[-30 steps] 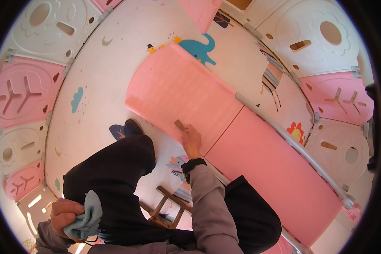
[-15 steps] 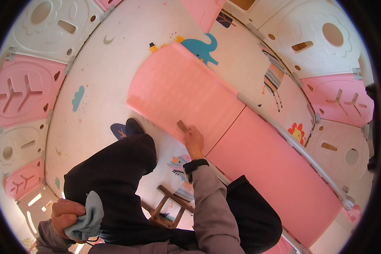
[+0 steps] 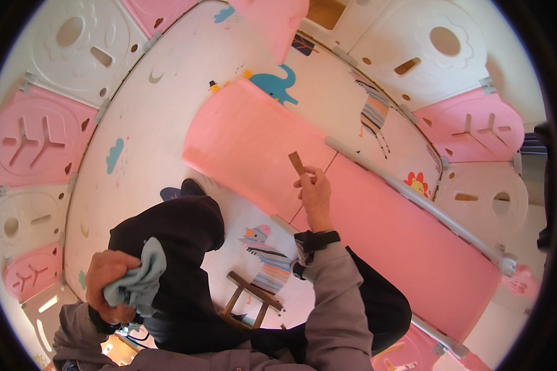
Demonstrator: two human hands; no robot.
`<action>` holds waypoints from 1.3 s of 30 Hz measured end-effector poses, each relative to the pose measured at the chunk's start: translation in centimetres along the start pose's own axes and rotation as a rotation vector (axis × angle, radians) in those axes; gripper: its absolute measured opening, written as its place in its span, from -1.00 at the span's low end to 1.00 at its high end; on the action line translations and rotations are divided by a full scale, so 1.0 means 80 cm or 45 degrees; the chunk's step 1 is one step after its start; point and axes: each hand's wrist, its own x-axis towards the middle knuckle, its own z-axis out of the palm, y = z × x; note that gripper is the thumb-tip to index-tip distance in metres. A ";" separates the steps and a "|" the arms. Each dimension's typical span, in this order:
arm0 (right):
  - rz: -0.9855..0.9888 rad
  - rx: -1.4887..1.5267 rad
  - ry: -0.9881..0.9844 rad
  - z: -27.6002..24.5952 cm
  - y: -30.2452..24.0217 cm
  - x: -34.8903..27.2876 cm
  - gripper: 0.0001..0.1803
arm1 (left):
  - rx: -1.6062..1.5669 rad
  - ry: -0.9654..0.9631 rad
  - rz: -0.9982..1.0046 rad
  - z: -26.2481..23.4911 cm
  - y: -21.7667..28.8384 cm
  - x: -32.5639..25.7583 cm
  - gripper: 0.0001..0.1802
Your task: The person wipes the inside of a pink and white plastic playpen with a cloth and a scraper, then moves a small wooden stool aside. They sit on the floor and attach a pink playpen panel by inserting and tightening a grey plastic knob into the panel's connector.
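Note:
My left hand (image 3: pixel 106 283) is closed round a crumpled grey-blue cloth (image 3: pixel 143 278) above my left thigh. My right hand (image 3: pixel 315 191) pinches a small flat brown strip (image 3: pixel 297 163), which points up and away from the fingers. That hand is over a long pink panel like a slide (image 3: pixel 247 133), close to the seam between its two sections. Whether the strip touches the pink surface I cannot tell.
Pink and white fence panels (image 3: pixel 43 139) enclose a patterned play mat (image 3: pixel 136 111). A grey rail (image 3: pixel 414 201) runs along the pink panel's far side. A small wooden stool (image 3: pixel 254 300) stands between my legs. Another pink piece (image 3: pixel 272 25) is at the far end.
My right hand has moved right and slightly farther away with the brown strip, toward the seam. The left hand, still holding the cloth, has shifted slightly right and up. The view has shifted a little.

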 end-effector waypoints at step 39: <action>-0.059 0.851 0.299 -0.258 -0.170 -0.252 -0.64 | -0.488 -0.720 -0.504 0.513 -0.256 0.128 -0.62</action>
